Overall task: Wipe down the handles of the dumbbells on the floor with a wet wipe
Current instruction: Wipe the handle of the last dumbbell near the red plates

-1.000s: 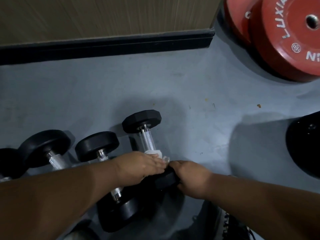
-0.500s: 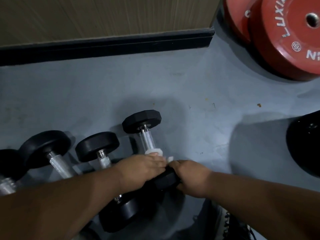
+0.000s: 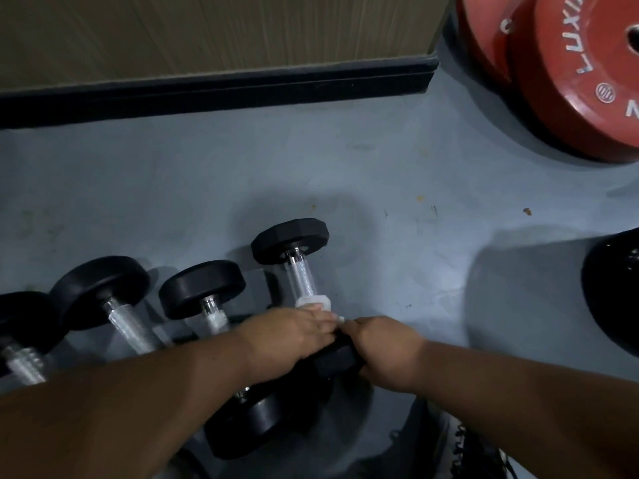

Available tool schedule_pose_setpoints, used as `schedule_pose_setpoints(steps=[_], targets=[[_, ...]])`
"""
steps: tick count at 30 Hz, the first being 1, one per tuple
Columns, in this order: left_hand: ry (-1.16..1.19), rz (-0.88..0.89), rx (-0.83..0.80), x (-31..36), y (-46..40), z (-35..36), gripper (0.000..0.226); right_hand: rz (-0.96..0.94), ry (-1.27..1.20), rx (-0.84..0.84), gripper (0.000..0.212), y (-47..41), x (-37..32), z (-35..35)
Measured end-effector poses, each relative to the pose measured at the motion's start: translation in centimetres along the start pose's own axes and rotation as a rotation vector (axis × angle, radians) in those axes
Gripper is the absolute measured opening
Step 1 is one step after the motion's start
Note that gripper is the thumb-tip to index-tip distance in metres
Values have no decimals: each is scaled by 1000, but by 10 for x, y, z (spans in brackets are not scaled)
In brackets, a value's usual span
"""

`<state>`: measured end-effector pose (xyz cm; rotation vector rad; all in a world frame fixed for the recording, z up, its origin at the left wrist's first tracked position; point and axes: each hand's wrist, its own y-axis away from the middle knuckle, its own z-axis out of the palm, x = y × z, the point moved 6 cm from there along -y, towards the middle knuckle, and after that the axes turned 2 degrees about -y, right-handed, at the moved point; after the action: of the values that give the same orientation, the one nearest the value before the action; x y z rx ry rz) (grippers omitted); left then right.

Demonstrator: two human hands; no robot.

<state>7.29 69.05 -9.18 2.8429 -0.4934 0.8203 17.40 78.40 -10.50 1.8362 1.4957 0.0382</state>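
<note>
R hand [image 3: 383, 354]: we grip the near black head [image 3: 337, 361] of the rightmost dumbbell, steadying it on the floor [image 3: 397, 257].
L hand [image 3: 294, 335]: we wrap the wet wipe [image 3: 313, 302] round the handle [image 3: 302, 280], near end.
Handling: dumbbell prob heavy, stiff; knurled handle grippy; wipe soft, thin.
Farther: far head [image 3: 290, 240], other dumbbells [image 3: 202, 288] to the L.

Both forearms are bare to the frame edge (no sleeves or jewellery), left hand [image 3: 290, 335] and right hand [image 3: 383, 350] ungloved.
</note>
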Motion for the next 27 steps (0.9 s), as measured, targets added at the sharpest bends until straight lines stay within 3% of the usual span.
schedule_pose_setpoints(steps=[3,9,16,19,22,27], targets=[[50,10,-32,-11,0,1,48,-5,44,-36,52,1,-5,-4],[11,-278,61,-52,-3,-11,57,-9,103,-57,43,3,-10,-11],[-2,-94,21,-16,6,1,55,-10,169,-64,48,5,-18,-19],[-56,-172,15,-36,-1,-17,70,1,220,-85,36,7,-25,-27],[-109,-343,88,-61,2,-33,66,-34,274,-90,28,5,-39,-32],[-82,-189,22,-22,9,-9,54,-23,348,-115,32,3,-50,-28]])
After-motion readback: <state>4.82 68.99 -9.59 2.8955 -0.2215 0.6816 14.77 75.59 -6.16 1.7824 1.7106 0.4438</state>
